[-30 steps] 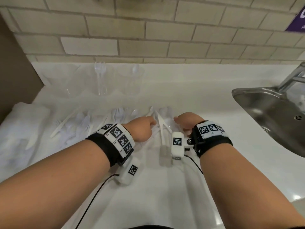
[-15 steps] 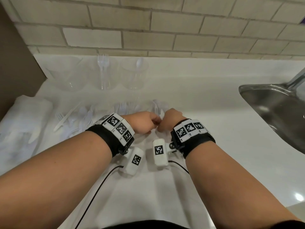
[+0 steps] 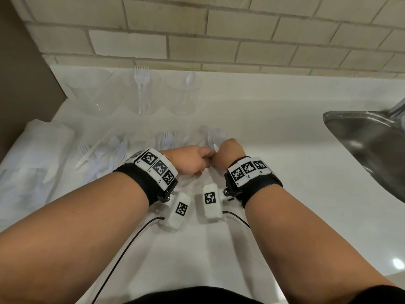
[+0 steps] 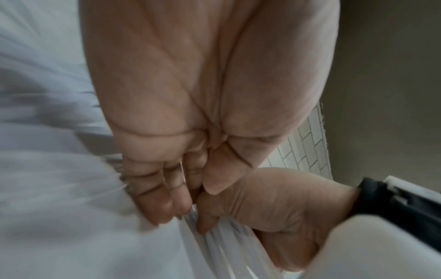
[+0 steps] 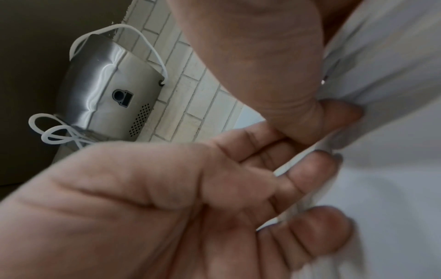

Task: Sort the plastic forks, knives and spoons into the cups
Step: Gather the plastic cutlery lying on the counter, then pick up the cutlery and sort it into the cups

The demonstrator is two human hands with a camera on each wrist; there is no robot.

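Observation:
My left hand (image 3: 194, 160) and right hand (image 3: 229, 153) meet knuckle to knuckle over the white counter (image 3: 274, 150). Both grip the same white plastic knives (image 4: 214, 243); one tip (image 3: 215, 147) pokes up between the hands. The left fingers (image 4: 155, 200) curl round the handles. The right fingers (image 5: 317, 169) pinch a handle (image 5: 294, 168) against the thumb. Loose forks, spoons and knives (image 3: 122, 150) lie just beyond and left of the hands. At the back stand three clear cups: the left one (image 3: 94, 95) looks empty, the middle (image 3: 142, 93) holds forks, the right (image 3: 184, 95) a spoon.
A steel sink (image 3: 361, 145) with a faucet (image 3: 396, 108) is set into the counter at the right. Crumpled white plastic wrap (image 3: 32, 154) lies at the left edge beside a brown panel (image 3: 19, 62). A brick wall (image 3: 219, 40) closes the back. A metal dispenser (image 5: 107, 94) hangs on it.
A second ago my right hand alone held two knives spread in a V. It has moved left to meet my left hand, which now grips them too.

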